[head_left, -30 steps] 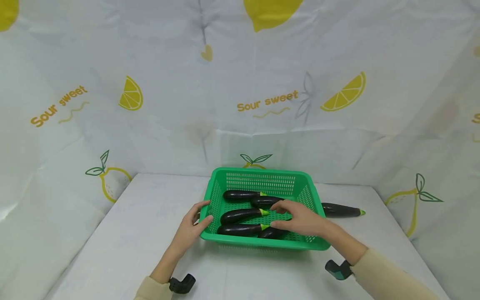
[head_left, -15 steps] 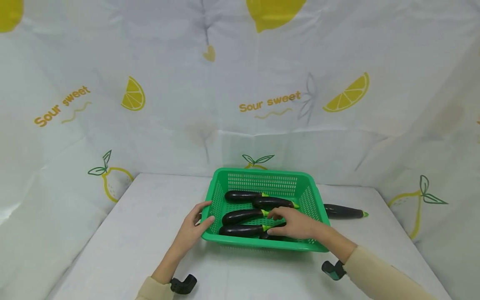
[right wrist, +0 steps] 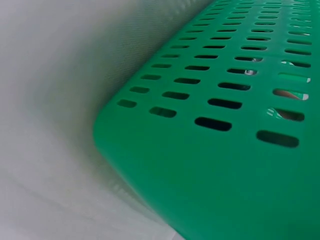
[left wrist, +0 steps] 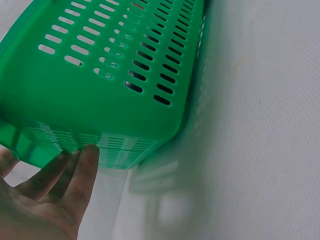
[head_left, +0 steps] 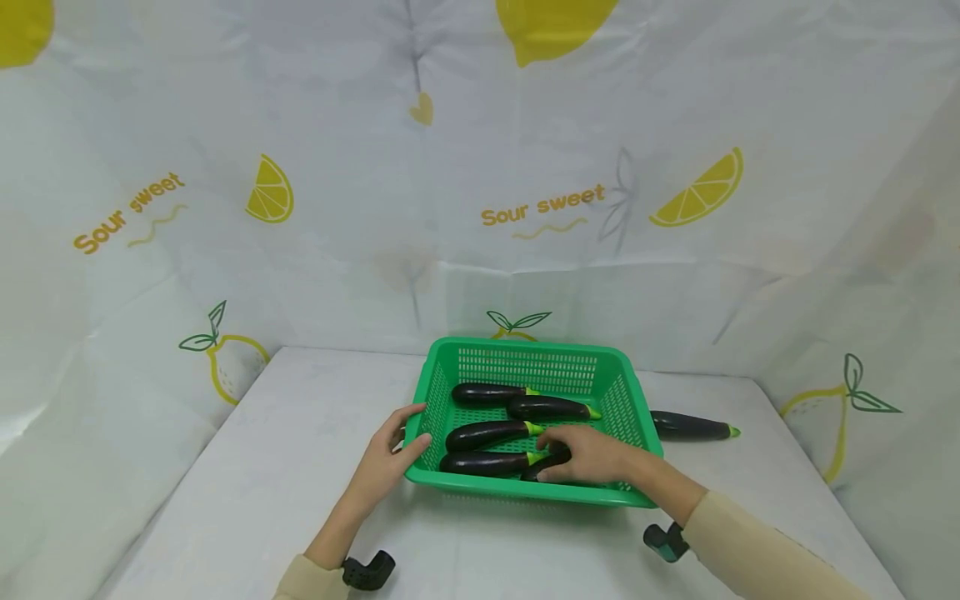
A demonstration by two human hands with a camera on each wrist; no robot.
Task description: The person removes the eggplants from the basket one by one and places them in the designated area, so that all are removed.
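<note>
So you're mid-way through loading the green basket [head_left: 534,358], by the look of it, parked near the back of the white surface [head_left: 247,483]. Your left hand [head_left: 390,458] is steadying the basket's left wall, fingers laid pretty straight against the plastic with the thumb up at the rim, more a brace than a real grip; the left wrist view shows the fingertips just touching the slotted side. Your right hand [head_left: 592,454] is down inside the basket, fingers curled around the front-right eggplant [head_left: 546,468], which looks like it's being settled onto the basket floor.

Four more eggplants already lie in there, all with their long axis running left-right and green stem caps pointing right. The held one lies roughly the same way, slightly angled; its stem end is hidden by your hand.

One last eggplant [head_left: 690,426] lies on the surface just right of the basket, stem right too. My guess: let go, then reach over the right wall for it.
</note>
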